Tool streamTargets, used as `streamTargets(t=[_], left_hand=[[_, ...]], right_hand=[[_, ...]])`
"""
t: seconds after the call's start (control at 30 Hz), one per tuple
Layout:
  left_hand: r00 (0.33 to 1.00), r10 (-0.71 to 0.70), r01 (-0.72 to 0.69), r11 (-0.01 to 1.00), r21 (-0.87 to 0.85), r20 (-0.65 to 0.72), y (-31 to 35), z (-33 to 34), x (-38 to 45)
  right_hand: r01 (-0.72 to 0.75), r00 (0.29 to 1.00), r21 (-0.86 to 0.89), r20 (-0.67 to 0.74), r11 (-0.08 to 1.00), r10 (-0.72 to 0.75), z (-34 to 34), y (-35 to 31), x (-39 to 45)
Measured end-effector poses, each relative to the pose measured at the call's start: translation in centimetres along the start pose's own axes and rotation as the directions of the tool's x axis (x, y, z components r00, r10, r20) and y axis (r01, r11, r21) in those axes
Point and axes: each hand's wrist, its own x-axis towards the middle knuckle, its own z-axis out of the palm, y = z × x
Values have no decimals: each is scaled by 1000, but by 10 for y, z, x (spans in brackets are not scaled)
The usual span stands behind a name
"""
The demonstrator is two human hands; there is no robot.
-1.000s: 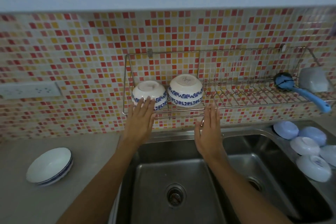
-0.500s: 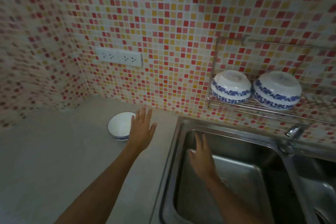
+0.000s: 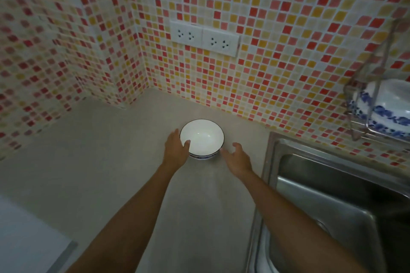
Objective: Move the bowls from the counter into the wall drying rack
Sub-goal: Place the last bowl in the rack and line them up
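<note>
A white bowl with a dark rim and blue band stands upright on the grey counter near the tiled wall; it looks like two bowls stacked. My left hand is at its left rim, thumb over the edge and fingers on the outside. My right hand hovers just right of the bowl, fingers spread, holding nothing. At the right edge the wire wall drying rack holds an upside-down blue-patterned bowl.
A steel sink lies right of the counter. A double wall socket sits above the bowl. The tiled corner wall closes the counter at the left and back. A pale surface shows at the lower left.
Both hands left the rack and sink and moved left to the counter bowl. My left hand now touches its rim and my right hand has come over beside it. The view swung left.
</note>
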Motion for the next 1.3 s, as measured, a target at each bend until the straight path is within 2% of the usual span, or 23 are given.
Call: streamTargets(t=[0.13, 0.3, 0.47, 0.7, 0.83, 0.97, 1.17, 1.3], left_hand=[[996, -79, 82, 988, -128, 29, -5, 10, 16], [962, -251, 271, 916, -297, 106, -3, 17, 23], [944, -283, 327, 865, -381, 168, 0, 19, 21], [931, -212, 347, 770, -536, 298, 26, 23, -20], [933, -120, 322, 699, -638, 340, 73, 16, -47], [934, 5, 243, 724, -646, 356, 124, 12, -78], [978, 119, 42, 685, -727, 169, 195, 16, -134], [985, 158, -40, 611, -791, 73, 230, 25, -162]], right_hand=[[-131, 990, 69, 52, 989, 128, 18, -13, 18], [-237, 969, 179, 117, 955, 218, 33, -15, 28], [-214, 974, 245, 127, 946, 187, 35, -16, 24], [-157, 988, 339, 57, 928, 146, 6, 10, -10], [-89, 994, 422, -25, 902, 110, -29, 15, -39], [5, 991, 472, -122, 881, 60, -73, 14, -70], [155, 977, 570, -207, 807, -42, -135, 23, -118], [287, 952, 603, -263, 744, -154, -180, 28, -154]])
